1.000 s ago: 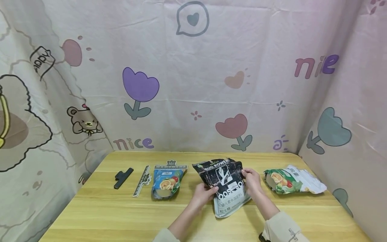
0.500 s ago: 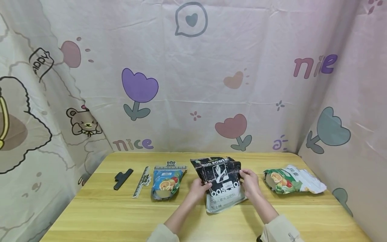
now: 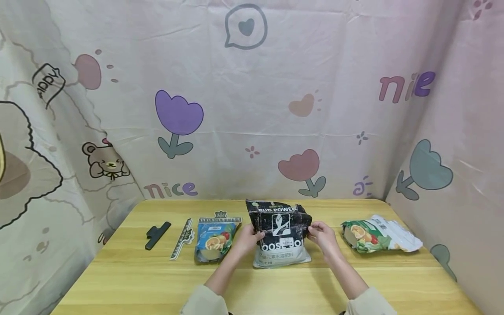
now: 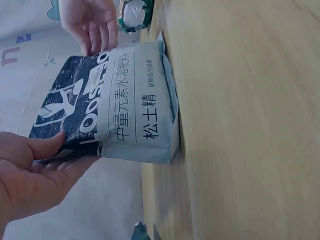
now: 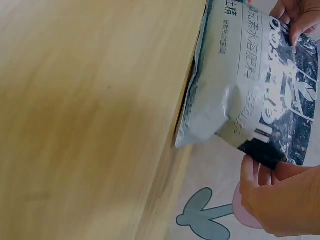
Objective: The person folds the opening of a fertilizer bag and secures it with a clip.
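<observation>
A printed cloth [image 3: 236, 96] with flowers, hearts and lettering hangs beyond the hands and off to both sides of them, and below them spreads a pale wooden table [image 3: 157, 284]. Between the left hand [image 3: 246, 239] and the right hand [image 3: 323, 238], a black and white bag stands nearly upright [image 3: 282, 238], its printed front toward the person and its bottom edge down at the tabletop (whether the table bears its weight, I cannot tell). To the right of the right hand, well apart from it, lies a green and white bag [image 3: 374, 234] with fruit on its front. Just left of the left hand is a blue bag [image 3: 214, 243]. The hands themselves are apart, each gripping the black and white bag: the left with its thumb on the front and fingers behind, the right pinching the opposite side edge. Farther left of the left hand come the clips: a piano-key clip [image 3: 220, 220] across the blue bag's top, a loose matching clip [image 3: 183, 238] beside it, and a black clip [image 3: 158, 235] outermost.
</observation>
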Demonstrator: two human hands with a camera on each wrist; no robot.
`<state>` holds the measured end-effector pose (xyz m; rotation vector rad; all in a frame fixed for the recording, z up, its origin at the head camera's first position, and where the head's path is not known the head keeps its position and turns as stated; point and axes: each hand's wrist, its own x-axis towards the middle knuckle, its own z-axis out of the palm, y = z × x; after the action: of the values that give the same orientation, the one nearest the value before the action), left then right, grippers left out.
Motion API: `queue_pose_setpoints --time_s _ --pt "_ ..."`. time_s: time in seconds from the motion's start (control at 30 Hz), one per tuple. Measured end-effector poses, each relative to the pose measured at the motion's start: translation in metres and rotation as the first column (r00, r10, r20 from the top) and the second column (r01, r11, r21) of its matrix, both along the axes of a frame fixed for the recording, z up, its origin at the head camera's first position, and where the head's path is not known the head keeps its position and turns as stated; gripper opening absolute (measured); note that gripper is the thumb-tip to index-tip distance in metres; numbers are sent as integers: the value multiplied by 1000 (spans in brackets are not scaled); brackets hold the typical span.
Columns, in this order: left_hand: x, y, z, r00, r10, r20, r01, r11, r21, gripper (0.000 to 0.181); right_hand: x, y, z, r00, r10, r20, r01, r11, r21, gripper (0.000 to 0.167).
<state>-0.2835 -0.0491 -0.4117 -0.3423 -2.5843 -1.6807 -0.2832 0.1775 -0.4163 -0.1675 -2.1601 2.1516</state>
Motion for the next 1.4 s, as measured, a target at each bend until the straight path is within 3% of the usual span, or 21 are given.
queue_pose_setpoints --time_s 0.17,0.23,0.33,0.4,0.47,0.63,0.8,0.97,1.17,1.27,1.4 --pt "-2 -8 0 998 -58 -23 57 997 -53 17 4 7 -6 997 62 -50 -61 998 29 10" --pt "-2 -10 -1 997 -82 -11 81 995 -50 17 -6 23 -28 975 165 -150 -172 985 -33 10" --pt "1 -12 -1 994 -107 3 108 994 -33 17 -3 28 -31 967 204 -150 -210 977 -27 17" --pt "3 -13 -1 993 -116 5 116 993 -23 17 -1 28 -29 972 203 -121 -205 979 -3 23" --pt "5 -14 -1 992 -127 3 127 992 -10 18 14 17 -7 992 128 -3 -128 990 67 33" --pt "8 -14 -3 989 -146 -4 146 988 45 19 19 18 0 987 141 72 -145 988 53 48" --pt "12 -12 4 992 -121 22 115 975 192 34 21 22 -1 985 151 78 -155 987 46 54" --pt "9 -9 7 995 -92 39 76 954 292 42 23 22 3 988 148 55 -148 989 -4 44" --pt "9 -7 9 996 -80 44 61 944 323 35 25 24 3 980 196 22 -193 976 -104 29" --pt "10 -6 9 997 -68 28 55 944 326 35 26 24 3 979 201 22 -198 975 -103 25" --pt "12 -4 9 999 -49 14 42 945 324 38 28 22 6 984 173 35 -171 984 -56 34"
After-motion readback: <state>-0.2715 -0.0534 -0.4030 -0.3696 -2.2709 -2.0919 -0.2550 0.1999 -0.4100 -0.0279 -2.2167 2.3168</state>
